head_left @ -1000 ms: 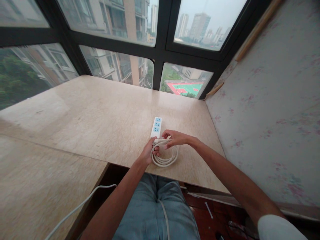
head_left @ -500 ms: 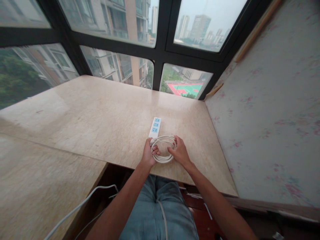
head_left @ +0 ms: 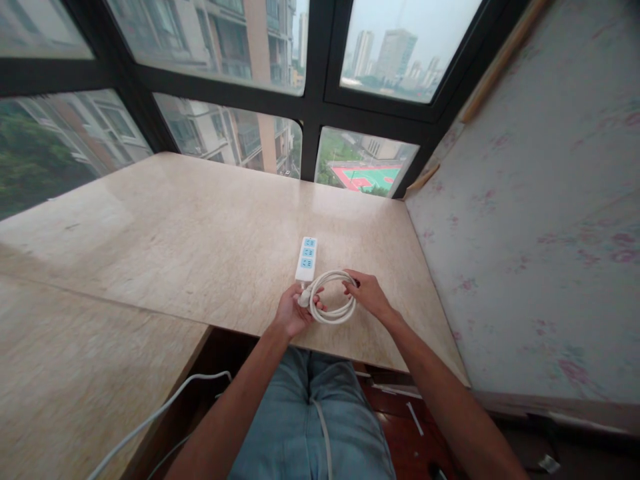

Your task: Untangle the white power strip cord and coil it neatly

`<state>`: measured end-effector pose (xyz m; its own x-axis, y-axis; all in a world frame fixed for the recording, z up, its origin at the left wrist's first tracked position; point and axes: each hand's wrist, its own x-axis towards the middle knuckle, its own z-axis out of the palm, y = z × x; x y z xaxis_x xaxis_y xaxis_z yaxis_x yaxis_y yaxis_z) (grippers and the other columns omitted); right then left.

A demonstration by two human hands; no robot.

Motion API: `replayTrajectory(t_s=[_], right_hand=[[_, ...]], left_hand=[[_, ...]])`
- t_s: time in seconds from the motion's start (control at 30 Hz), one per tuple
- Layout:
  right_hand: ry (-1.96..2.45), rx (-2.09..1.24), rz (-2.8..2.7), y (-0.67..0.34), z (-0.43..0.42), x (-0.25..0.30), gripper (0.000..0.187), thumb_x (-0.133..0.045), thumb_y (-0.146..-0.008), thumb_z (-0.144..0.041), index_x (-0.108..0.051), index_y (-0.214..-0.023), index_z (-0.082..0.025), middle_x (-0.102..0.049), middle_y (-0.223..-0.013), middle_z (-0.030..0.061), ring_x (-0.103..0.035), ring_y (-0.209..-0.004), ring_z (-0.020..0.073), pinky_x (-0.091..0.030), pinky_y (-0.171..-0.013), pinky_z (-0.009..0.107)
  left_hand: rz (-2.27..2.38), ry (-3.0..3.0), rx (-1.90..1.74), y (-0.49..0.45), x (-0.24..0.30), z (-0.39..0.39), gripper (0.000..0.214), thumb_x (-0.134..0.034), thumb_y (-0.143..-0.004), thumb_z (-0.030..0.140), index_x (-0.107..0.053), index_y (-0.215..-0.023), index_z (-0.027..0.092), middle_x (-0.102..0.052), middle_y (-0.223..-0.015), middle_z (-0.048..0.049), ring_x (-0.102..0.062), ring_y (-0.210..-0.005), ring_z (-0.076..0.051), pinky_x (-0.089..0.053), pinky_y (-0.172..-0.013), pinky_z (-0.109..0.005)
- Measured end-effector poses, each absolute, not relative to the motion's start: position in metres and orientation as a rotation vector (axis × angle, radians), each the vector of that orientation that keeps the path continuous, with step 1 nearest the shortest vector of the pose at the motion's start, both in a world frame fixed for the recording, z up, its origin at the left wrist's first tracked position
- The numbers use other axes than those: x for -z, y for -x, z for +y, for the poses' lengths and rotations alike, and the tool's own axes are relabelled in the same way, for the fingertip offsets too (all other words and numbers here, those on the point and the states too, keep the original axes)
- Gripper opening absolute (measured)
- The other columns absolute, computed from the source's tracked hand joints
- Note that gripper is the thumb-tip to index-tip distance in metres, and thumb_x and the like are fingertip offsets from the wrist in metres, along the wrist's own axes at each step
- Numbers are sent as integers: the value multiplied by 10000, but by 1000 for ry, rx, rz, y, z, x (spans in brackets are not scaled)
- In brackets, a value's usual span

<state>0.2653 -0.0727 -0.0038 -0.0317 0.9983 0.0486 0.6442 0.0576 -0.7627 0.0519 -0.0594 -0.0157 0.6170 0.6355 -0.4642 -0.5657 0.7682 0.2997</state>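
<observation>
A white power strip with blue sockets lies on the stone counter, its cord end toward me. The white power cord is wound into a round coil of several loops just in front of it. My left hand is closed round the coil's left side, palm up, with fingers curled through the loop. Beside that palm sits the pale plug. On the coil's upper right, my right hand pinches the cord between thumb and fingers.
The beige stone counter runs to dark-framed windows at the back. A floral-papered wall stands on the right. At lower left another white cable hangs past the counter edge. My legs are under the front edge.
My right hand has turned and shifted slightly right and now pinches the coil's upper right. My left hand has opened its palm upward a little, showing the plug more. The view has shifted slightly.
</observation>
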Motion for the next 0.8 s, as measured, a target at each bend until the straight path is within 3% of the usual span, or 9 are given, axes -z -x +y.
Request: replayTrajectory(t_s=[0.3,0.43,0.5,0.6,0.73,0.8], right_hand=[[1612,-854,-1582,-255,-76,18,368,-523,-841,-280,-643,-1180,-202,-717,-924,34,-570,-500,114,-510,-599,291],[1555,-857,-1579,-252,-74,22,383,-523,-832,-274,-652,-1191,-234,-693,-1114,52,-613,-624,143,-514,-540,276],[1523,-882,-1552,-252,-73,21,378,-551,-817,-281,-662,-1176,-247,-690,-1127,48,-623,-680,160,-508,-514,264],[1504,-925,-1421,-254,-74,20,403,-646,-772,-324,-659,-1165,-239,-707,-1037,47,-578,-595,135,-493,-493,261],[1463,-1063,-1006,-251,-81,21,571,-795,-640,-319,-612,-1163,-184,-658,-705,-22,-542,-528,113,-474,-499,239],[1355,-1202,-745,-249,-88,22,543,-817,-615,-310,-616,-1102,-181,-670,-722,-20,-582,-561,112,-500,-537,236]], left_hand=[[488,-138,-521,-41,21,-54,290,-479,-740,239,-658,-865,48,-645,-614,-107,-632,-561,-220,-540,-661,-391],[537,-169,-458,-45,19,-53,331,-516,-859,382,-627,-737,95,-577,-523,-46,-569,-475,-165,-544,-630,-362],[616,-201,-458,-51,17,-54,346,-532,-884,374,-594,-664,115,-514,-455,-6,-506,-406,-124,-540,-605,-329],[704,-246,-516,-60,15,-57,314,-549,-879,296,-564,-613,128,-475,-417,19,-441,-349,-93,-522,-549,-296],[731,-259,-643,-69,15,-62,273,-585,-831,278,-538,-596,148,-446,-396,44,-397,-316,-78,-468,-462,-258],[732,-240,-699,-71,16,-64,266,-605,-808,287,-523,-592,155,-441,-391,52,-391,-312,-76,-448,-441,-249]])
